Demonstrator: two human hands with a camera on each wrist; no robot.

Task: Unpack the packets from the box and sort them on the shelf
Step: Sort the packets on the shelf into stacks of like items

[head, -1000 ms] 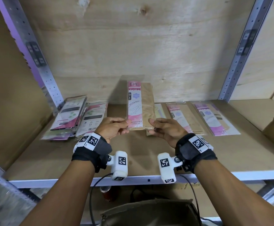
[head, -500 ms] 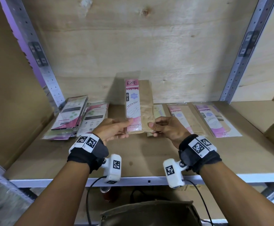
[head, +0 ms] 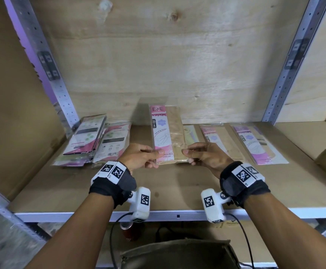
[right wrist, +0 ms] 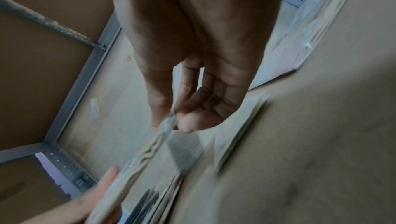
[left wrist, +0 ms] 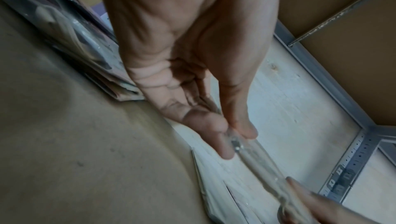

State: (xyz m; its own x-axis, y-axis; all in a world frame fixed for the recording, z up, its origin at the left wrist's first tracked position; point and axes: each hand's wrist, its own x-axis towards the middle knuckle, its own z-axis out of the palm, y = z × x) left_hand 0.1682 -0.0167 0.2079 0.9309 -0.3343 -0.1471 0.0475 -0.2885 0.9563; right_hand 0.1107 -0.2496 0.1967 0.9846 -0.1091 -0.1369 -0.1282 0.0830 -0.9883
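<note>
A clear stocking packet (head: pixel 166 133) with a pink and white label and tan fabric is held upright over the middle of the shelf board (head: pixel 177 189). My left hand (head: pixel 154 154) pinches its lower left corner and my right hand (head: pixel 187 153) pinches its lower right corner. In the left wrist view, thumb and fingers of my left hand (left wrist: pixel 233 136) clamp the packet's thin edge (left wrist: pixel 252 156). My right hand (right wrist: pixel 173 122) pinches the packet's edge (right wrist: pixel 150 148) the same way in the right wrist view.
A pile of green and pink packets (head: pixel 92 140) lies at the shelf's left. Flat packets (head: pixel 259 144) lie in a row on the right, one (head: pixel 191 134) partly behind the held packet. Grey uprights (head: pixel 290 59) flank the bay. An open brown box (head: pixel 177 255) sits below.
Both hands and the upright packet have shifted slightly left and farther in over the shelf. The grips have not changed.
</note>
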